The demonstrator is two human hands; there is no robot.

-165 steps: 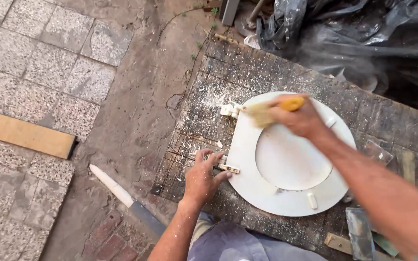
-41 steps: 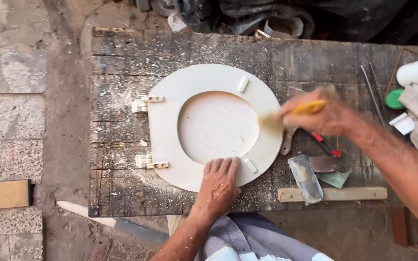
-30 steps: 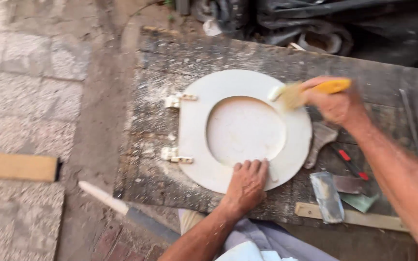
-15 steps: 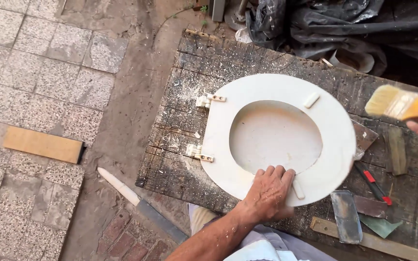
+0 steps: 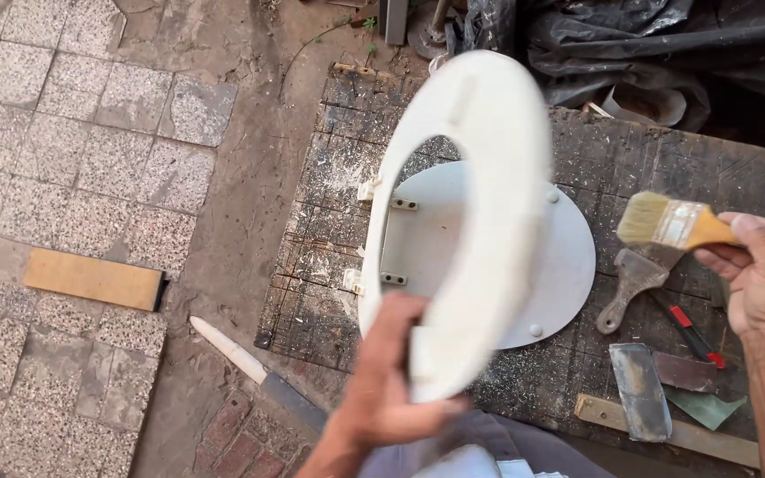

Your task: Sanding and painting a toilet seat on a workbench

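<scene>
A white toilet seat ring (image 5: 498,177) is swung up on its hinges, tilted toward me and blurred. My left hand (image 5: 391,381) grips its near edge. The white lid (image 5: 560,265) lies flat on the dark wooden worktop (image 5: 329,230) under it. My right hand (image 5: 759,283) is off to the right of the seat, holding a paintbrush (image 5: 675,223) with a yellow handle and pale bristles that point left, above the worktop.
A putty knife (image 5: 630,283), a red-handled tool (image 5: 688,329), a scraper (image 5: 639,391) and a wooden strip (image 5: 666,430) lie on the worktop's right side. Black plastic sheeting (image 5: 666,44) is behind. On the paved ground: a wooden block (image 5: 95,280) and a long blade (image 5: 254,363).
My left hand has lifted the seat ring up off the lid, which was lying flat before. My right hand with the brush has drawn away to the right.
</scene>
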